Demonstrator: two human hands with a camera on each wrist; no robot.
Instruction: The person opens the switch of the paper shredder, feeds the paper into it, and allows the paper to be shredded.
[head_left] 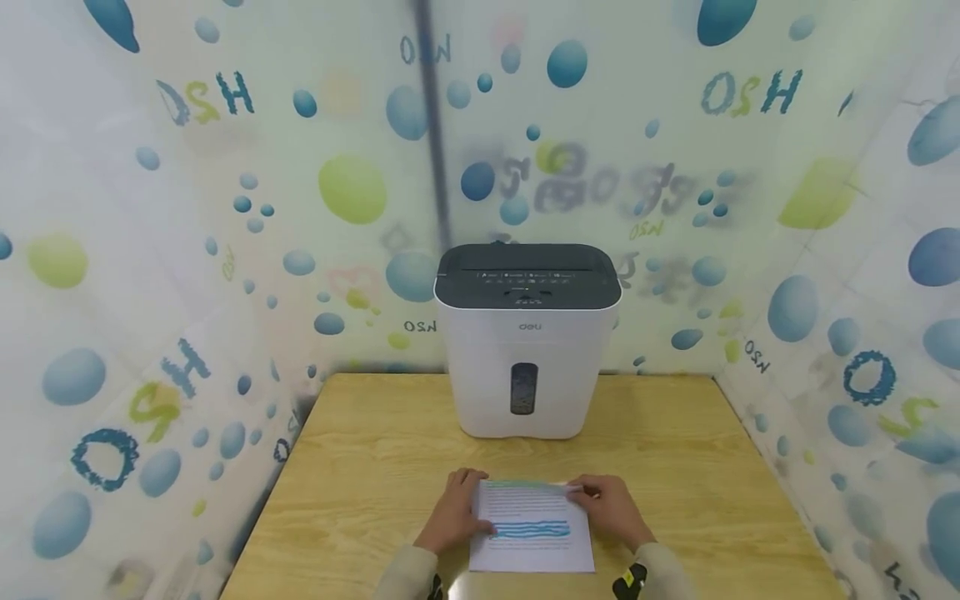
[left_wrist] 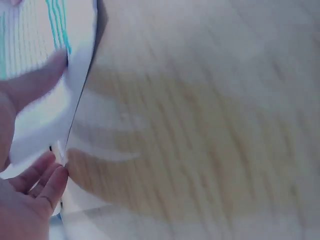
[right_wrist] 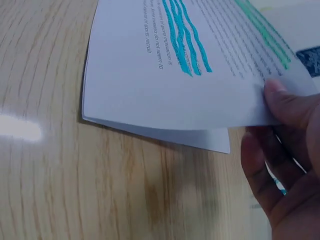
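A folded sheet of printed paper (head_left: 532,554) lies low over the table in front of me, crossed by wavy blue highlighter strokes (head_left: 534,529) and, near its far edge, green ones (right_wrist: 265,37). My left hand (head_left: 455,515) holds its left edge, thumb on the printed face and fingers by the far corner. At the far right corner my right hand (head_left: 611,508) pinches the paper, thumb on top and fingers beneath. The right wrist view shows a second layer (right_wrist: 207,138) under the top one, slightly apart. The fold runs along the near side.
A white paper shredder (head_left: 480,367) with a dark top (head_left: 528,292) stands at the back of the wooden table (head_left: 360,475), beyond the paper. Patterned curtain walls (head_left: 247,208) enclose the table at the back and sides.
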